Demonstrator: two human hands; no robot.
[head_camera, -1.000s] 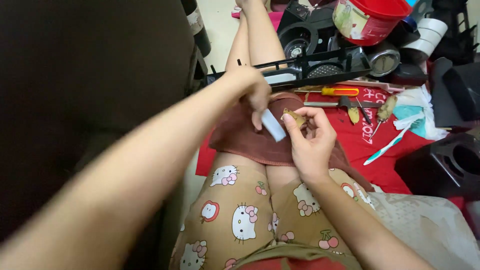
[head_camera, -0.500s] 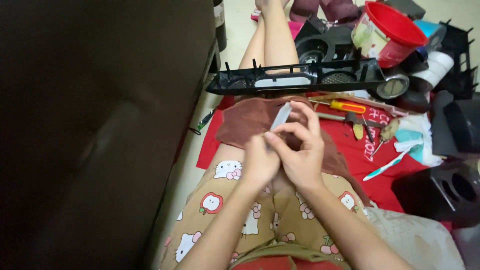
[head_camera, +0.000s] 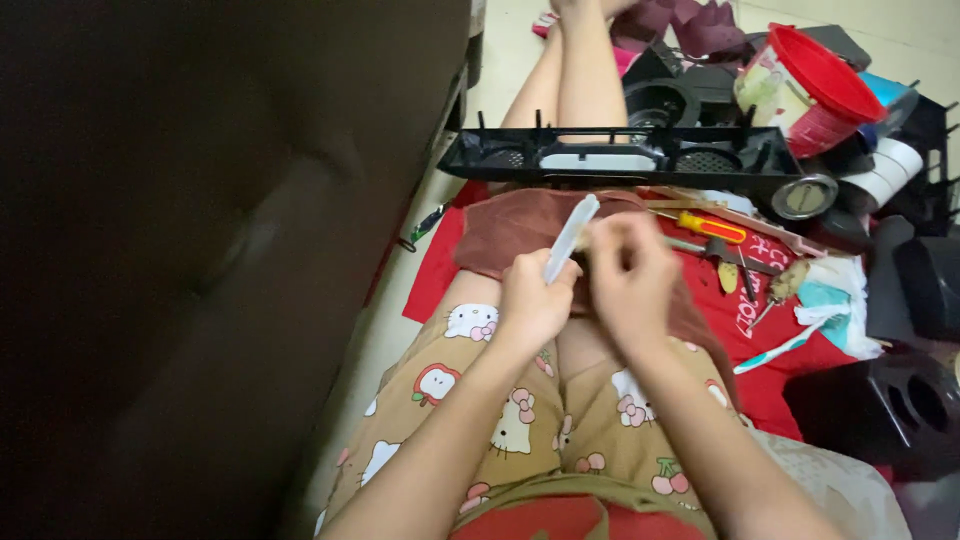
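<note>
Over the lap, the left hand (head_camera: 530, 300) has its grip closed on a slim, pale translucent plastic strip (head_camera: 570, 238) that tilts up and away above a brown towel (head_camera: 510, 225). The right hand (head_camera: 630, 280) sits just beside it, fingers curled narrow near the strip's lower end; whether they pinch it cannot be told. Beyond lie a long black plastic grille frame (head_camera: 620, 158) and an orange-handled screwdriver (head_camera: 708, 226) on red cloth (head_camera: 435, 275).

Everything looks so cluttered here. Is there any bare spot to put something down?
Yes: pale floor between the dark sofa and the legs, and red cloth left of the brown towel. Right of the hands, tools, a red bucket and black parts crowd it.
</note>
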